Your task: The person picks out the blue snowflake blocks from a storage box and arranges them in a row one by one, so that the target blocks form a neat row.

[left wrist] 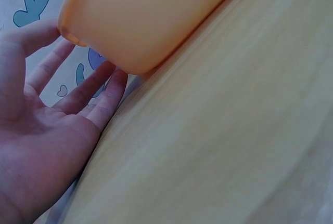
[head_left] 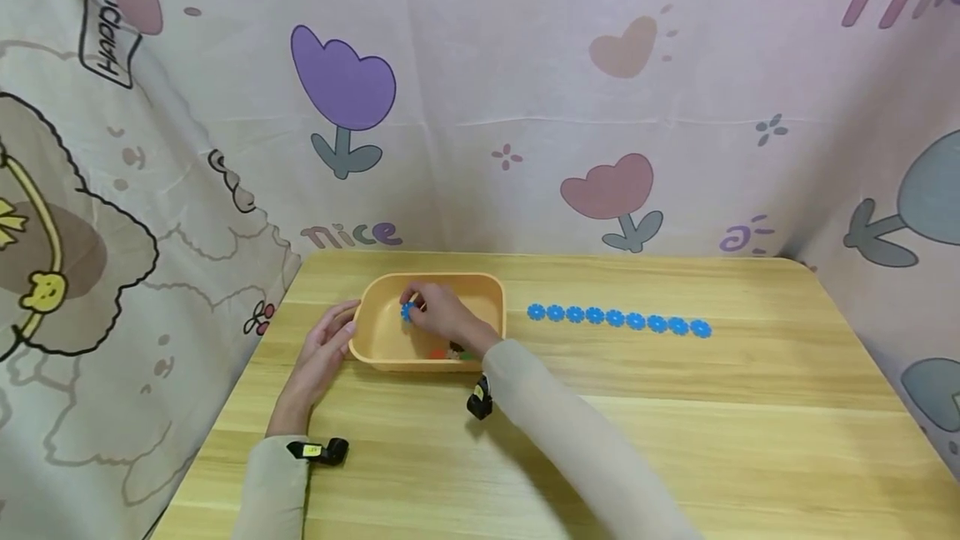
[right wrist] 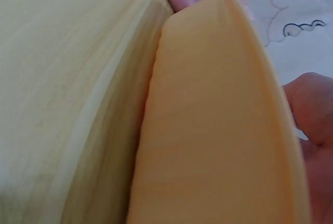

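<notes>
A yellow-orange plastic bin (head_left: 429, 366) stands at the left of the table. Over its inside, my right hand (head_left: 444, 312) pinches a blue snowflake disc (head_left: 407, 312) between thumb and fingers. The right wrist view has the bin's outer wall (right wrist: 208, 109) in front of that hand, so the disc is hidden there. My left hand (head_left: 322, 354) rests at the bin's left end; in the left wrist view its fairly straight fingers (left wrist: 106, 96) touch the outside of the bin. A row of several blue snowflake discs (head_left: 615, 318) lies to the right of the bin.
Small pieces, one of them red (head_left: 437, 354), lie in the bin near its front wall, partly covered by the right forearm. The wooden table (head_left: 750, 423) reaches back to a printed cloth (head_left: 480, 90), with more cloth at both sides.
</notes>
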